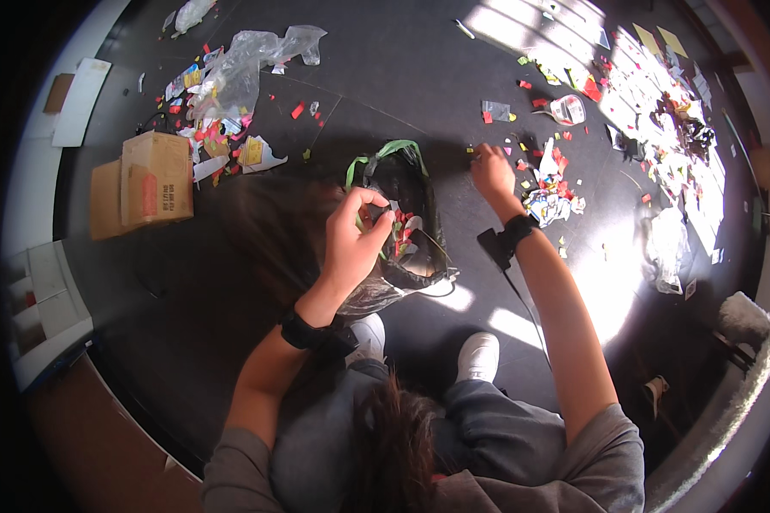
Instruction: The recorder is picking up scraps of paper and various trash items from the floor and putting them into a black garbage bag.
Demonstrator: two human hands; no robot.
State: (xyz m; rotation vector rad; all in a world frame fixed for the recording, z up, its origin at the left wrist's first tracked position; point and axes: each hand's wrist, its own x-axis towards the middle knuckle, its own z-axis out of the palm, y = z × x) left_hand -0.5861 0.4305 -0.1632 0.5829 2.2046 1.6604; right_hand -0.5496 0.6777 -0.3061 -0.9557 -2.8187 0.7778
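My left hand [354,234] is over the mouth of a black plastic bag [436,224] with green handles [398,146]. Its thumb and index finger are close together, with a small pale scrap [394,205] at their tips. Red and pale paper scraps [405,234] lie inside the bag. On the right, my right hand [493,172] reaches down to the dark floor beside small coloured scraps, its fingers bent; whether something is between them cannot be told. A heap of torn red, white and blue paper [552,195] lies to the right of that hand.
A cardboard box [157,179] stands left, near a clear plastic bag [234,77] and torn paper. A clear plastic container [567,110] and a small transparent bag [496,110] lie ahead. Scraps spread across the sunlit right side, with another clear bag [670,250]. A fluffy white-edged item [760,385] is lower right.
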